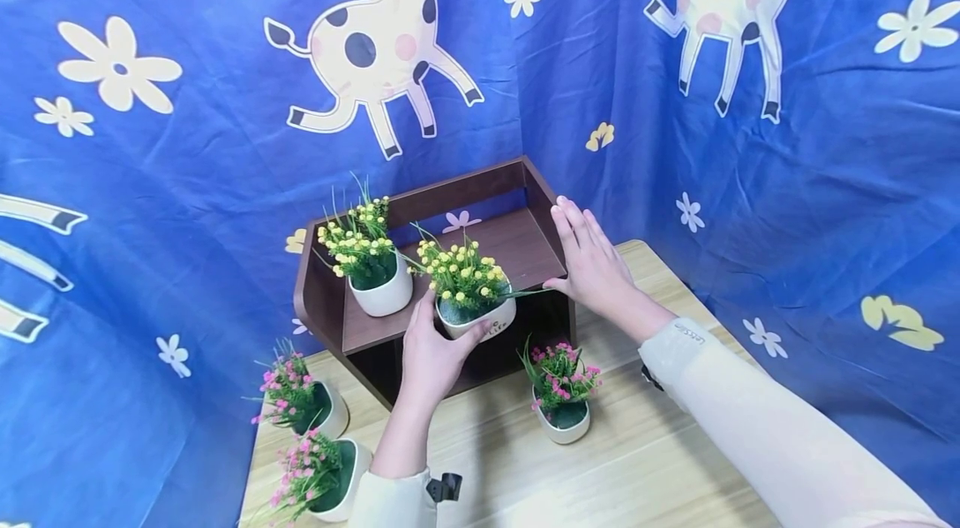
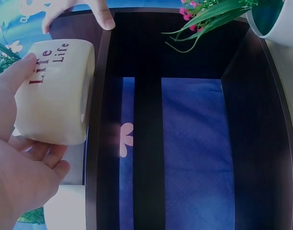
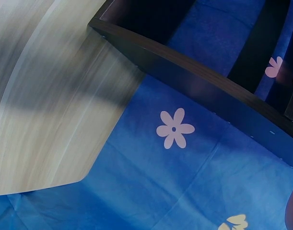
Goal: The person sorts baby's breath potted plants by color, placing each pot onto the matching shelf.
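"Pale sleeves (image 1: 772,420) lie nearest the camera, reaching toward the brown shelf (image 1: 465,188). How are the hands placed?"

"Apart. The left hand (image 1: 431,357) grips a white pot of yellow flowers (image 1: 471,282), its thumb and fingers curled around the wall."

"Where is that pot, exactly?"

"At the front edge of the shelf's upper board (image 1: 517,245), about midway along. I cannot tell whether its base rests there. Dark lettering (image 2: 49,64) on the wall reads 'Life'."

"And the right hand (image 1: 596,270)?"

"At the shelf's right end, fingers extended, holding nothing. I can't be sure it touches the side panel (image 1: 538,207)."

"Does anything stand on the shelf?"

"Another yellow-flowered pot (image 1: 382,295), upright, toward the left end of the upper board."

"What about the pink flowers?"

"One pink-flowered pot (image 1: 564,420) sits on the wooden table (image 1: 637,461), in front of the shelf's right part. Near the shelf's left front corner stand a second pink pot (image 1: 336,411) and a third pink pot (image 1: 354,478), close together."

"Behind the shelf?"

"Blue curtain (image 1: 225,178), printed with giraffes and flowers."
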